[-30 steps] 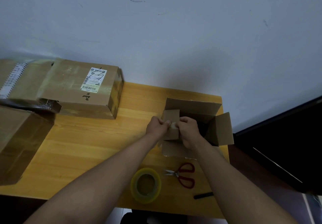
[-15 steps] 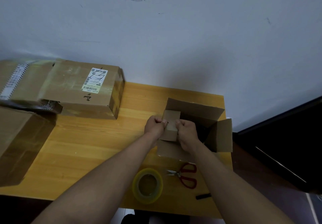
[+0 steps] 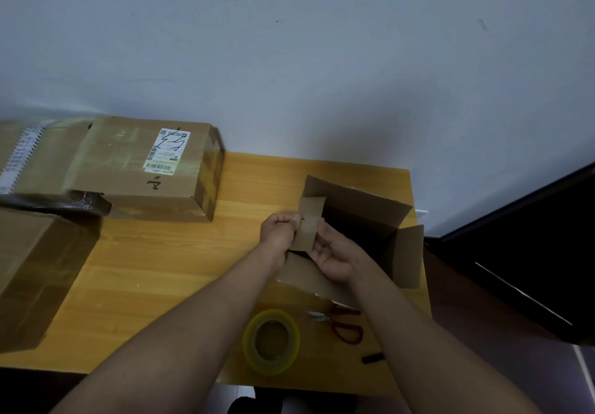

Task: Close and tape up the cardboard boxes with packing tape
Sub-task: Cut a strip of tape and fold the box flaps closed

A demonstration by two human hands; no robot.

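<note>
Both our hands work one small flap of the open cardboard box at the right end of the wooden table: our left hand is curled and pinches its left edge, our right hand pinches its right edge. We cannot see inside the box, which is dark. Its brown flaps stand open. Our right forearm partly covers the red-handled scissors, beside the tape roll.
</note>
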